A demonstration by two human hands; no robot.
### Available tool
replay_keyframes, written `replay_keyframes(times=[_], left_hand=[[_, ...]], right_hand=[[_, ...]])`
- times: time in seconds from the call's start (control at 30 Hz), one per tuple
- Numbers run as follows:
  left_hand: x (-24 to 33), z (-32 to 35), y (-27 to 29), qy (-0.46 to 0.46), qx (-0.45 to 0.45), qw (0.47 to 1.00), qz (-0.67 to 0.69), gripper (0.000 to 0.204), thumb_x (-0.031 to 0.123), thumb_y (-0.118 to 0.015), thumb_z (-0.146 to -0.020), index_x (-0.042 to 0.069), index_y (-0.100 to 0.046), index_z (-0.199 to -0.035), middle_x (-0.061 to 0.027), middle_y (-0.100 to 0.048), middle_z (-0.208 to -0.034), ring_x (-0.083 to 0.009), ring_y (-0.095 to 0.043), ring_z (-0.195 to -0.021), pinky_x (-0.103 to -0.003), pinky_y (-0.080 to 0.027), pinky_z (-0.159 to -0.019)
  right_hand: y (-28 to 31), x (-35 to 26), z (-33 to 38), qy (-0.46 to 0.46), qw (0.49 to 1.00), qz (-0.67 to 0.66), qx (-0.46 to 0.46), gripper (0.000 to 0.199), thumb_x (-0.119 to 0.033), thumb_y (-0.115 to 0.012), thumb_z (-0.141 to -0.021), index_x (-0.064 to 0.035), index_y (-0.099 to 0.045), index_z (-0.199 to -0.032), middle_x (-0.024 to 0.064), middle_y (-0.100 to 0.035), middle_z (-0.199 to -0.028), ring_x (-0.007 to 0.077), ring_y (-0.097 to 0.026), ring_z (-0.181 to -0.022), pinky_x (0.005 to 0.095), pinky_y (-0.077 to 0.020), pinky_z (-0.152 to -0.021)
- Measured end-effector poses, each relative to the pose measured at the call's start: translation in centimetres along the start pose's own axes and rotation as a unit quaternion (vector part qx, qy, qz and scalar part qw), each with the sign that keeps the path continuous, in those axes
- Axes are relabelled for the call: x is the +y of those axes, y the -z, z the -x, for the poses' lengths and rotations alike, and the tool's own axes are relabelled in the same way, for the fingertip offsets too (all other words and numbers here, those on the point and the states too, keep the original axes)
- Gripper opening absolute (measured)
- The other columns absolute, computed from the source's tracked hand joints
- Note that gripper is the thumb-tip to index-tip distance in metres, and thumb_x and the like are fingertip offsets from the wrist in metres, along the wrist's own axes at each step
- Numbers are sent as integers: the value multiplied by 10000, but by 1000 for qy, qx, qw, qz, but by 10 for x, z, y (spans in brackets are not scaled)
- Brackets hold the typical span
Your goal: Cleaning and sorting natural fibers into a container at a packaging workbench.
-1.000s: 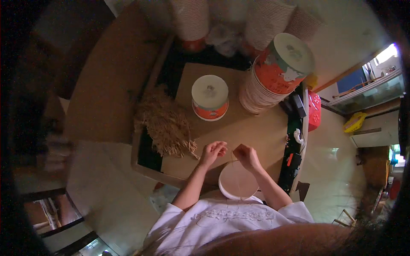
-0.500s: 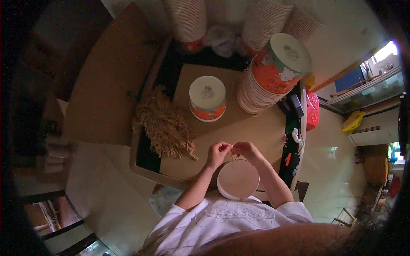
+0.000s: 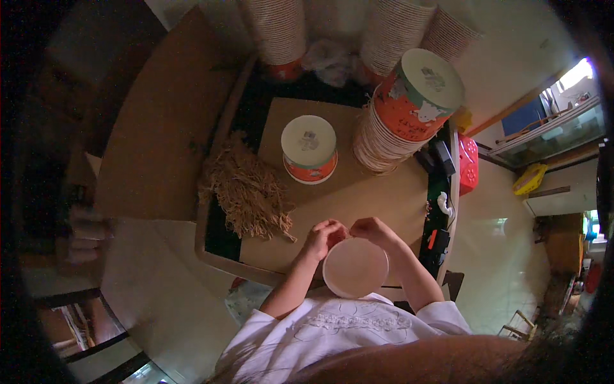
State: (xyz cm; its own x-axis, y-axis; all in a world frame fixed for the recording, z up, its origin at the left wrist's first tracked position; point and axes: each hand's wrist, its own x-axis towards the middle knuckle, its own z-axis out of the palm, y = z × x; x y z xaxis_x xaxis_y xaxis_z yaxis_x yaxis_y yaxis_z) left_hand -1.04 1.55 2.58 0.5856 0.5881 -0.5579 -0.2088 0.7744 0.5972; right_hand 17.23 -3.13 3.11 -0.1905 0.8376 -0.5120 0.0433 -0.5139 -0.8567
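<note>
Close to my chest, a white round paper tub (image 3: pixel 355 269) sits with its open mouth facing up. My left hand (image 3: pixel 325 239) is at the tub's far rim, its fingers curled and closed. Right beside it my right hand (image 3: pixel 373 230) pinches at the same rim. A thin cord was between the fingers half a second ago; now the fingers mostly hide it. A tangled bundle of tan paper cords (image 3: pixel 249 185) lies on the table to the left. Beyond my hands stands an upturned tub (image 3: pixel 309 142) with an orange and green side.
A leaning stack of nested tubs (image 3: pixel 416 96) stands at the table's right, with taller stacks (image 3: pixel 275 32) behind. Flat cardboard (image 3: pixel 364 198) covers the tabletop. By the right edge are dark devices (image 3: pixel 438 246) and a red plastic basket (image 3: pixel 468 164).
Both hands have come down slightly against the tub's far rim. The cord that showed between them and the tub is now mostly hidden. The tub has tilted or shifted slightly.
</note>
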Motion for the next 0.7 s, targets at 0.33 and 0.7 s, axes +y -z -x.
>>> replay_keyframes(times=[0.33, 0.7], left_hand=[[-19, -11, 21, 2, -17, 974, -228, 84, 106, -598, -785, 25, -592, -809, -38, -598, -703, -117, -537, -582, -247, -442, -536], [-24, -16, 13, -206, 86, 889, -399, 74, 76, -585, -792, 3, -593, -783, -49, -624, -728, -105, -567, -663, -243, -447, -597]], right_hand=[[-7, 11, 13, -5, 1000, 12, -3, 235, -228, -534, -847, -2, -599, -837, 16, -584, -752, 77, -515, -691, 223, -429, -639], [-15, 2, 13, -103, 988, -111, 41, 236, -236, -533, -850, -12, -605, -831, 5, -576, -745, 69, -512, -659, 204, -416, -573]])
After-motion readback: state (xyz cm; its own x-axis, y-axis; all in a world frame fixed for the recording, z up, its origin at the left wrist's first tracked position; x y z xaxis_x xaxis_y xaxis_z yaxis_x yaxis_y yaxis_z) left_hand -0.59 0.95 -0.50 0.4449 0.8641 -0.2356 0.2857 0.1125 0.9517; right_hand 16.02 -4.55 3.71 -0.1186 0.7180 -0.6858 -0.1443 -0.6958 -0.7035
